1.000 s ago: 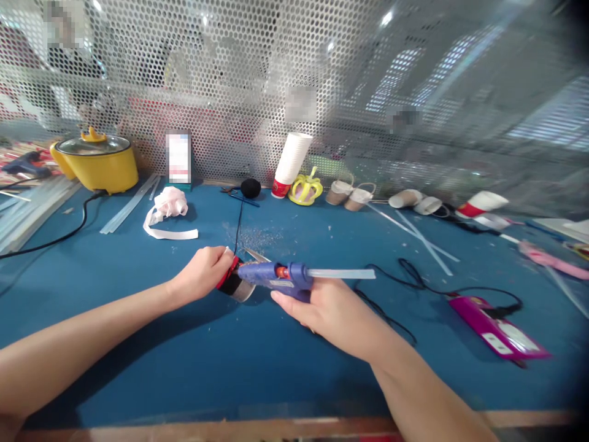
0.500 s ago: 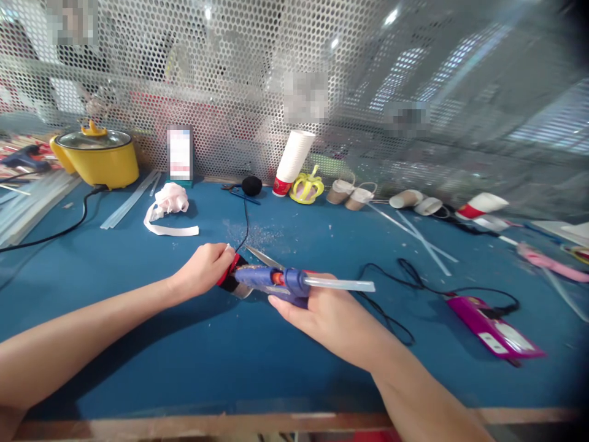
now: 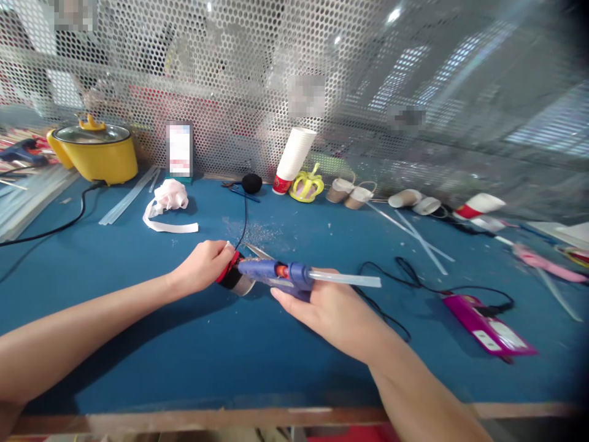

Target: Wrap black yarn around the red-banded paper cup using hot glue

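Your right hand (image 3: 324, 307) is wrapped around the blue glue gun (image 3: 276, 274), a clear glue stick (image 3: 345, 280) jutting from its back, its nozzle at the small red-rimmed cup (image 3: 234, 279) lying on the blue worktop (image 3: 184, 344). Your left hand (image 3: 205, 267) is closed on that cup's rim, holding it near the middle of the worktop, just in front of the scissors (image 3: 257, 250).
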### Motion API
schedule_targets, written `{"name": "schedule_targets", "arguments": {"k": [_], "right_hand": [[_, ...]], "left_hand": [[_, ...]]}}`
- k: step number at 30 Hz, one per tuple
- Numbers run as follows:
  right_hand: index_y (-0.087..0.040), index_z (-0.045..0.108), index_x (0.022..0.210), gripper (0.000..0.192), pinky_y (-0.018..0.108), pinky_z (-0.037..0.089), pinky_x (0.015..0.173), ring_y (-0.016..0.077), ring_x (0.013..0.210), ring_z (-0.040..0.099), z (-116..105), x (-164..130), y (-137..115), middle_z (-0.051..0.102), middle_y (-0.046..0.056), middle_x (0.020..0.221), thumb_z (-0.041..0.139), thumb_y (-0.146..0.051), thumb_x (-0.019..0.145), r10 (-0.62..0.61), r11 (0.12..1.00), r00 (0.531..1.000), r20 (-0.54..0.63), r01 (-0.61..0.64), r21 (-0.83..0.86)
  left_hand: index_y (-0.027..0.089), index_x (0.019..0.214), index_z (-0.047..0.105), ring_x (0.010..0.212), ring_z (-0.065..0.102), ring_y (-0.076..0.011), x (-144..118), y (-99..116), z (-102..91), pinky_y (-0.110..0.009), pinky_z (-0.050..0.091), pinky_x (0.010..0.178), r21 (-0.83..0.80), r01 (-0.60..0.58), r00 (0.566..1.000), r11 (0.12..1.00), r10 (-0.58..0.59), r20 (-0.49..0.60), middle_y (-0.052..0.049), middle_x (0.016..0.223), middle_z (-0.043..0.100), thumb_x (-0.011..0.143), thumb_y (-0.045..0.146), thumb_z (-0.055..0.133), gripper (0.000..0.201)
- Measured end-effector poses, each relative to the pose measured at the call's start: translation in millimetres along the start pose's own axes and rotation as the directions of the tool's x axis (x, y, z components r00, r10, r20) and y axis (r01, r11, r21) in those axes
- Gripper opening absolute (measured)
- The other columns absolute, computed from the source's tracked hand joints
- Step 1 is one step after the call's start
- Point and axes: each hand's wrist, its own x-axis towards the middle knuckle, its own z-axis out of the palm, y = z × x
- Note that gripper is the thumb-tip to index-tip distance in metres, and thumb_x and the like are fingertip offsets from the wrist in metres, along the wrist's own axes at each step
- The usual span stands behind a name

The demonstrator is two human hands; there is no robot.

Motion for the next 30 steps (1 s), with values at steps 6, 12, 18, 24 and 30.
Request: {"name": "schedule_targets", "arguments": {"k": [6,12,18,24,30], "right_hand": [[-0.018,0.062,0.084,0.018,0.026,0.044,0.060,0.0150,0.062,0.058,0,1,2,0.066,0.002,0.072,0.049,-0.031,0.081,0.036,0.999,0.999,0.021,-0.037,0.033],[-0.018,0.060,0.075,0.018,0.027,0.045,0.060,0.0157,0.061,0.057,-4,7,7,0.065,0.001,0.069,0.049,-0.031,0.080,0.070,0.993,0.998,0.002,-0.070,0.092],[-0.019,0.055,0.063,0.021,0.025,0.043,0.052,0.0139,0.048,0.053,-6,12,9,0.054,-0.002,0.048,0.049,-0.029,0.081,0.104,0.970,0.995,0.016,-0.104,0.219],[-0.019,0.052,0.060,0.023,0.024,0.040,0.046,0.0107,0.039,0.047,-8,10,8,0.049,-0.005,0.042,0.050,-0.031,0.080,0.135,0.950,0.988,0.076,-0.151,0.275],[-0.018,0.052,0.059,0.023,0.023,0.040,0.045,0.0105,0.040,0.048,-8,13,10,0.052,-0.004,0.045,0.051,-0.029,0.080,0.111,0.951,0.992,0.057,-0.123,0.283]], "left_hand": [[0.018,0.056,0.035,0.052,0.030,-0.0102,0,0,-0.4,-0.023,0.024,0.049,-0.003,0.000,1.000,1.000,0.000,0.014,0.005,0.051,0.032,0.081,0.038,0.030,0.033],[0.019,0.055,0.032,0.051,0.029,-0.0099,-2,-2,0.1,-0.023,0.023,0.048,-0.027,-0.016,1.000,1.000,0.016,-0.003,0.005,0.051,0.030,0.080,0.040,0.031,0.033],[0.018,0.057,0.038,0.052,0.032,-0.0105,-2,-5,2.4,-0.023,0.025,0.048,-0.061,-0.055,0.998,0.997,0.055,0.002,0.005,0.052,0.034,0.081,0.041,0.031,0.034],[0.018,0.057,0.036,0.053,0.031,-0.0104,-2,-6,2.2,-0.023,0.024,0.049,-0.045,-0.067,0.998,0.997,0.067,0.012,0.004,0.054,0.033,0.082,0.041,0.029,0.034],[0.018,0.057,0.037,0.053,0.031,-0.0102,-2,-6,3.0,-0.023,0.025,0.048,-0.066,-0.062,0.998,0.996,0.062,0.011,0.005,0.053,0.033,0.081,0.041,0.030,0.034]]}}
